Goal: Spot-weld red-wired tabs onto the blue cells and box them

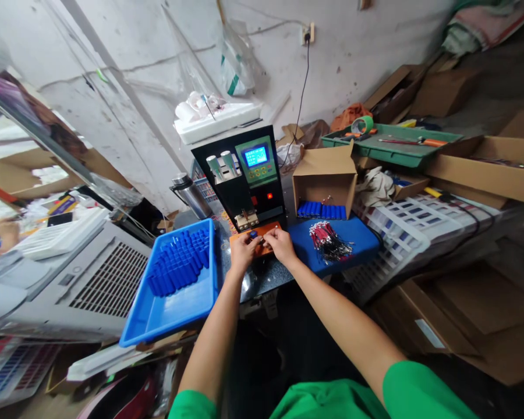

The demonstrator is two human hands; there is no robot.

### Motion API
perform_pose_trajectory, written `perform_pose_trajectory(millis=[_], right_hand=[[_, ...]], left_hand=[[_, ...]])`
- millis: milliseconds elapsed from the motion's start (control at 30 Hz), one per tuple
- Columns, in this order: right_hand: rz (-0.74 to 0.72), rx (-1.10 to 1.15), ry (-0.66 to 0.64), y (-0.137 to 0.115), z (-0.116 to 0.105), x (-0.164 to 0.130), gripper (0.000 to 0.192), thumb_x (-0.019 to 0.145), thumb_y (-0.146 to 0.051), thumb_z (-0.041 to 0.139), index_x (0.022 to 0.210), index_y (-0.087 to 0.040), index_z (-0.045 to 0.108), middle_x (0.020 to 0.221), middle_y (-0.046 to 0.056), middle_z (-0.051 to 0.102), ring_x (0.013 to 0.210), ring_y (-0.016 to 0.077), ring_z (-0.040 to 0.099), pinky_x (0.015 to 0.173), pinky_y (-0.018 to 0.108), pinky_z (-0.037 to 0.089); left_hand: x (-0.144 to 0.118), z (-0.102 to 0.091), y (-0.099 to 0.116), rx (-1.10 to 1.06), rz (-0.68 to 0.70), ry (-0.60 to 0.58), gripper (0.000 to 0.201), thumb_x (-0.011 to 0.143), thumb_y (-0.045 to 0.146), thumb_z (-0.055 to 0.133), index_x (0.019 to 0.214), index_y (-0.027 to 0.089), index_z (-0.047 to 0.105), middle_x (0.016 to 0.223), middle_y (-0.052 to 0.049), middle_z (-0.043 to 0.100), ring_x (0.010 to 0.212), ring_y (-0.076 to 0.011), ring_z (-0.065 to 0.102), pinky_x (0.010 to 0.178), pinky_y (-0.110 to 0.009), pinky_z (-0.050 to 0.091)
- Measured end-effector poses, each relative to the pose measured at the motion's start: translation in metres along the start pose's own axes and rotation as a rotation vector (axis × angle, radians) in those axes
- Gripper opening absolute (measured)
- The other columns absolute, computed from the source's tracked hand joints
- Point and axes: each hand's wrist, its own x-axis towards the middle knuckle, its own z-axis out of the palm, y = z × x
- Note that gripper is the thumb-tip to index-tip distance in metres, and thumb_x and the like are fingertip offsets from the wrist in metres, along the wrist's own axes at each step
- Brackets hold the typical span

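My left hand (243,251) is closed on a blue-wrapped battery (254,234), held over the orange work plate (239,237) of a black spot welder (220,201). Close beside it, my right hand (280,245) pinches something small, too small to make out, near the battery's end. The welder's electrode tips (247,219) sit just beyond my fingers. To the left, a blue tray (215,273) carries rows of blue batteries (181,262). On the right, a bundle of red and black wire leads (329,240) lies on a blue surface (362,238).
A cardboard box (325,166) on its side holds more blue batteries (322,210). A steel flask (191,195) stands behind the tray. A green tool tray (413,145) and cardboard boxes (445,314) crowd the right. At the far left edge shows another person's hand (4,235).
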Motion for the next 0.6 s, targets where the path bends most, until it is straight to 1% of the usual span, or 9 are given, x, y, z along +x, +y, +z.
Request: perform_pose_trajectory(millis=[133,267,367,500,600], right_hand=[[0.065,0.103,0.063,0.000,-0.001,0.000,0.017,0.070,-0.036,0.063,0.070,-0.020,0.058,0.059,0.001,0.065,0.057,0.0168,0.065,0.059,0.028,0.053],[0.103,0.161,0.081,-0.003,-0.001,0.006,0.016,0.070,-0.034,0.064,0.070,-0.020,0.058,0.060,-0.001,0.063,0.058,0.0153,0.064,0.060,0.027,0.055],[0.053,0.116,0.060,-0.006,0.001,0.014,0.016,0.071,-0.035,0.063,0.072,-0.020,0.058,0.064,-0.001,0.063,0.061,0.0156,0.064,0.061,0.027,0.055],[-0.043,-0.010,0.046,-0.005,0.007,0.026,0.017,0.073,-0.038,0.061,0.072,-0.021,0.058,0.070,0.001,0.065,0.068,0.0175,0.064,0.063,0.028,0.053],[-0.068,-0.085,0.031,-0.003,0.011,0.031,0.017,0.075,-0.039,0.058,0.072,-0.022,0.059,0.071,0.002,0.067,0.072,0.0184,0.064,0.065,0.027,0.051]], left_hand=[[0.001,0.010,-0.005,-0.027,-0.007,0.043,0.028,0.075,0.043,0.067,0.077,0.015,0.068,0.065,0.000,0.063,0.061,-0.0138,0.055,0.059,-0.024,0.043],[-0.002,0.013,-0.015,-0.037,0.018,0.045,0.027,0.078,0.043,0.066,0.083,0.016,0.068,0.071,-0.001,0.064,0.067,-0.0146,0.058,0.065,-0.025,0.046],[-0.002,0.014,-0.019,-0.025,0.038,0.049,0.027,0.080,0.042,0.064,0.088,0.016,0.069,0.076,-0.002,0.065,0.070,-0.0148,0.058,0.069,-0.025,0.046],[-0.002,0.014,-0.019,-0.025,0.047,0.055,0.029,0.082,0.040,0.063,0.095,0.015,0.070,0.082,-0.003,0.068,0.073,-0.0160,0.059,0.070,-0.026,0.047],[-0.002,0.014,-0.018,-0.029,0.059,0.052,0.031,0.082,0.041,0.062,0.097,0.015,0.071,0.083,-0.004,0.069,0.075,-0.0169,0.060,0.071,-0.027,0.047]])
